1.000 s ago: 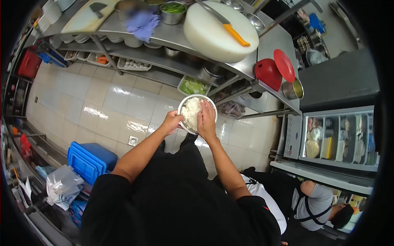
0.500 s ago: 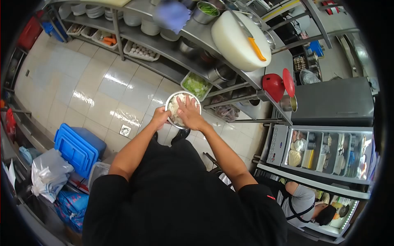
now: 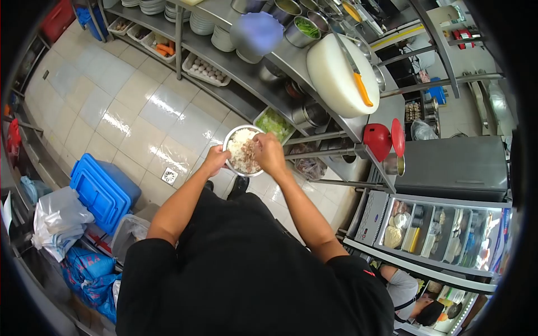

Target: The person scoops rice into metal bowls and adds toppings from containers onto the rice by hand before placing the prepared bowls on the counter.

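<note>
While the left hand grips the bowl at nine o'clock, the right hand comes in from three, fingers bunched over the contents; cannot tell if they pinch anything. Bowl held above the tiled floor: white rice, brownish bits on top towards six. Outward from bowl: lettuce at one; eggs at eleven; yellow-handled knife at two, lying on a thick white block on the table.
</note>
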### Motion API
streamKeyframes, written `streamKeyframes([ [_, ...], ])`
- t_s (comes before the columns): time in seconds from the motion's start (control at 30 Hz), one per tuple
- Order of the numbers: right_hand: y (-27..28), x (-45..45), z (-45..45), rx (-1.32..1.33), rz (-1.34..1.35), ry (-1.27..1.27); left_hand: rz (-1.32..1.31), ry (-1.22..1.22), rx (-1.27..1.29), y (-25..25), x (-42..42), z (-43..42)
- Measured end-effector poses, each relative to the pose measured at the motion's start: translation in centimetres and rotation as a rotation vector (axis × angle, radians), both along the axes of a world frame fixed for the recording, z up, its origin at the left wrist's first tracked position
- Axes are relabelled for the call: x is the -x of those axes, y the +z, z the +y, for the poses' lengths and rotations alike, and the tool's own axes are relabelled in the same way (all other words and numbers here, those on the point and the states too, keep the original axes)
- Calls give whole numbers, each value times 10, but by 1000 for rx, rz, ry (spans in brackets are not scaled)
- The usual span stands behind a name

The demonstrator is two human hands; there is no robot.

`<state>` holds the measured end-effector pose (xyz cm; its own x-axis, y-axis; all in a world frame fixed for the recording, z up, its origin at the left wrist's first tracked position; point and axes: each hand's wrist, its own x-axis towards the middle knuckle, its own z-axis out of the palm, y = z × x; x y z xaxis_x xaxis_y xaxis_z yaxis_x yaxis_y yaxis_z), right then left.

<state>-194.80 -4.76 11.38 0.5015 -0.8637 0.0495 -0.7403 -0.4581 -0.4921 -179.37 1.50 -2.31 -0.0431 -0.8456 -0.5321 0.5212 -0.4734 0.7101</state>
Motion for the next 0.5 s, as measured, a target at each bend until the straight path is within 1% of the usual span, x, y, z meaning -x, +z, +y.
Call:
streamKeyframes([
  [0.07, -7, -4, 5, -26, 5, -54, -35, 7, -11, -5, 1, 4],
  [0.13, -10, -3, 7, -24, -35, 64, -51, -11, -11, -3, 3, 7],
  [0.17, 4, -9, 9, -136, 36, -9, -56, 13, -35, -8, 4, 8],
  [0.2, 3, -8, 6, -127, 40, -25, -61, 37, -58, -8, 5, 7],
  [0.27, -2, -6, 4, -217, -8, -41, -52, 27, -45, -12, 6, 7],
  [0.3, -14, -3, 2, 132, -162, 136, -48, 14, -55, -16, 6, 6],
  [0.33, -19, 4, 0, 130, -161, 128, -46, 3, -68, -19, 6, 5],
  [0.4, -12, 6, -7, -143, -202, -92, -35, 16, -70, -20, 8, 1],
  [0.43, -14, 14, -16, -226, -192, -144, -31, 21, -94, -21, 9, -2],
  [0.47, -15, 22, -23, -229, -192, -139, -27, 29, -120, -18, 11, -5],
  [0.5, -16, 30, -30, -482, -440, -240, -52, 21, -133, -13, 12, -9],
])
